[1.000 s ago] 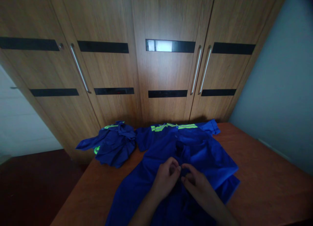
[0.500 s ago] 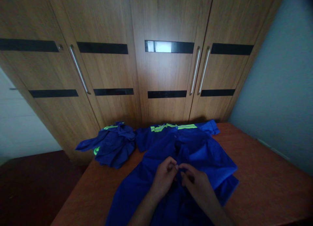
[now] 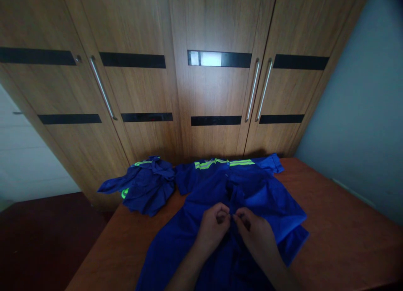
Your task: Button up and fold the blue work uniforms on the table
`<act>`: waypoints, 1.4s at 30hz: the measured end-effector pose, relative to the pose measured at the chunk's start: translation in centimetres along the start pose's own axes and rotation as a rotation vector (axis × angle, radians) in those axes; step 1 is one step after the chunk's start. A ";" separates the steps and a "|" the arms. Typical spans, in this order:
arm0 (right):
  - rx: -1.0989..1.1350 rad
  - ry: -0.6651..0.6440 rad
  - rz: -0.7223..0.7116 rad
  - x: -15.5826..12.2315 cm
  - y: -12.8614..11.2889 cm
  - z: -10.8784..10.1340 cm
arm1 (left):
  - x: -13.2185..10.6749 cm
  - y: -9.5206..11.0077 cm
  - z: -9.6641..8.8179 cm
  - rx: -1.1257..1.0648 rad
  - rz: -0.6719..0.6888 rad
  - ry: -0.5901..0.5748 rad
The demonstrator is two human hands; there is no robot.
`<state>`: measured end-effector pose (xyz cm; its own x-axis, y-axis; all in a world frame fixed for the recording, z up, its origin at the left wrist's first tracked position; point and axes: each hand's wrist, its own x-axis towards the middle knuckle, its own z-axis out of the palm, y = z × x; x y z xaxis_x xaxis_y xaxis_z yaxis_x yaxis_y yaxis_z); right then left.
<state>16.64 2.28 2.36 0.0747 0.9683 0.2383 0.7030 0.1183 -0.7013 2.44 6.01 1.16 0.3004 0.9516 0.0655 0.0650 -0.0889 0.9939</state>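
A blue work shirt (image 3: 252, 190) with neon-yellow reflective stripes lies spread on the wooden table (image 3: 340, 224). My left hand (image 3: 212, 228) and my right hand (image 3: 256, 234) meet at the shirt's front opening, near the middle. Both have their fingers curled in a pinch on the front edges of the cloth. Whatever small part they hold between the fingertips is too dark to make out.
A second blue garment (image 3: 143, 188) lies crumpled at the table's far left corner. A wooden wardrobe (image 3: 201, 93) with long metal handles stands right behind the table. A grey wall (image 3: 362, 114) runs along the right side.
Both hands stayed at the shirt's front opening. Their fingers shifted slightly against the cloth; the right hand drew a little closer to the left.
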 end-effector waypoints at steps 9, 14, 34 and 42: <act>0.661 -0.151 0.266 0.6 1.3 0.3 | -0.3 0.7 0.2 0.163 0.091 -0.007; 0.652 -0.304 0.288 0.9 2.7 0.4 | -0.5 0.7 0.1 0.372 0.131 -0.032; -0.636 -0.116 0.075 8.3 -0.4 -0.7 | 2.6 3.7 -0.3 0.811 0.238 -0.034; -0.489 -0.139 0.211 8.4 2.3 -1.8 | 6.8 1.3 1.6 1.080 0.069 -0.014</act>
<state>20.13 10.25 3.95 0.1788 0.9838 0.0120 0.9319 -0.1655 -0.3227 6.04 11.87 2.73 0.3456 0.9318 0.1106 0.8497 -0.3608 0.3844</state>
